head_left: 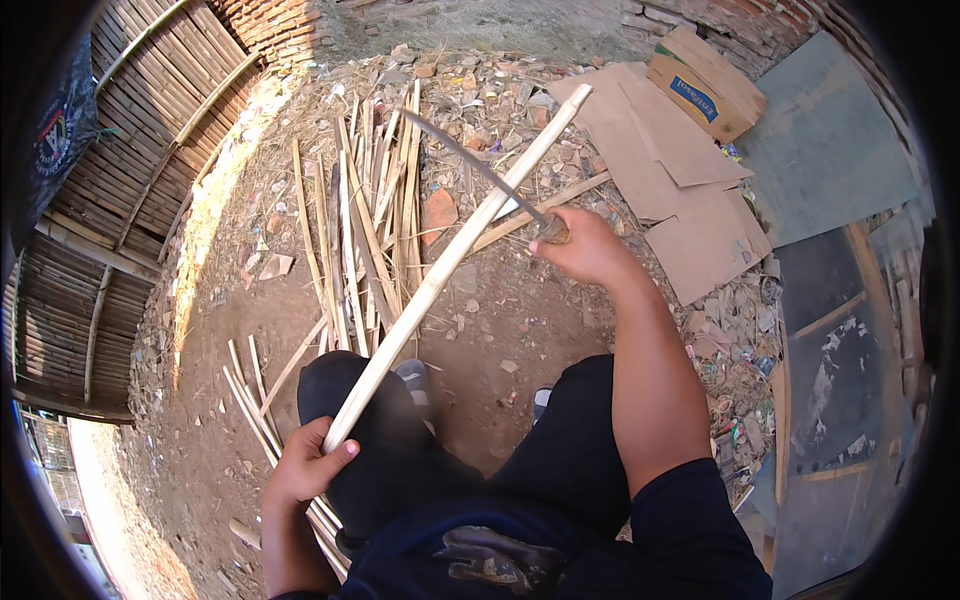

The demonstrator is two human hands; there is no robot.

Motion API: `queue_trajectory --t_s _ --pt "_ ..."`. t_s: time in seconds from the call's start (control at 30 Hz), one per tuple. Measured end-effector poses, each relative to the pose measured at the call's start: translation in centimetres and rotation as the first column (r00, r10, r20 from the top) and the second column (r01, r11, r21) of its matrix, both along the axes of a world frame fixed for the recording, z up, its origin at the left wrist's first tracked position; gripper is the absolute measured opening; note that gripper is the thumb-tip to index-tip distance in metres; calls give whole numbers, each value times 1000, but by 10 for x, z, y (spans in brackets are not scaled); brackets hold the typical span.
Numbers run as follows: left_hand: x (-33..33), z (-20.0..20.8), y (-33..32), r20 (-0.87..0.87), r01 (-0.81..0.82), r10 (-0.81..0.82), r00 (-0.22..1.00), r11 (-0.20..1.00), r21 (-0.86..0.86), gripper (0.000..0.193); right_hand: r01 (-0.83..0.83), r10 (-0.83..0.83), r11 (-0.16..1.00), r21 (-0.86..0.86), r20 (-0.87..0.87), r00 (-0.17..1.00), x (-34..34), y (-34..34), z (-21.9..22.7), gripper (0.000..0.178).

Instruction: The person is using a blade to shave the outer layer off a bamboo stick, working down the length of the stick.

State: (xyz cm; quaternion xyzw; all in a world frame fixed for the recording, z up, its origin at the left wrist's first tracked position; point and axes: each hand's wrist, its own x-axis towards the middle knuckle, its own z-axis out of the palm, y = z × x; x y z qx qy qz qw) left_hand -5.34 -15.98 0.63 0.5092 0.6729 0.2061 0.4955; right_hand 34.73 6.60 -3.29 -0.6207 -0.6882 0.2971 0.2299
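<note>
A long pale bamboo strip slants from my left thigh up to the far right. My left hand is closed round its near end. In my right hand is the short handle of a machete, whose long dark blade points to the far left. The blade crosses the strip about two thirds of the way up and seems to touch it. Past my left knee lies a loose pile of split bamboo strips. More thin strips lie on the ground beside my left leg.
Flattened cardboard and a cardboard box lie at the far right, beside a grey-green sheet. Dark panels lie on the right. A woven bamboo wall stands left. Rubble and litter cover the dirt ground near a brick wall.
</note>
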Motion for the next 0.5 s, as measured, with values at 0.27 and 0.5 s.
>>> queue_trajectory --t_s 0.27,0.5 --pt "-4 4 0 -28 33 -34 999 999 -11 31 -606 630 776 -176 151 762 -55 -40 38 44" --pt "5 9 3 -41 45 -44 998 999 23 31 202 -244 959 -198 -220 944 12 19 -12 47"
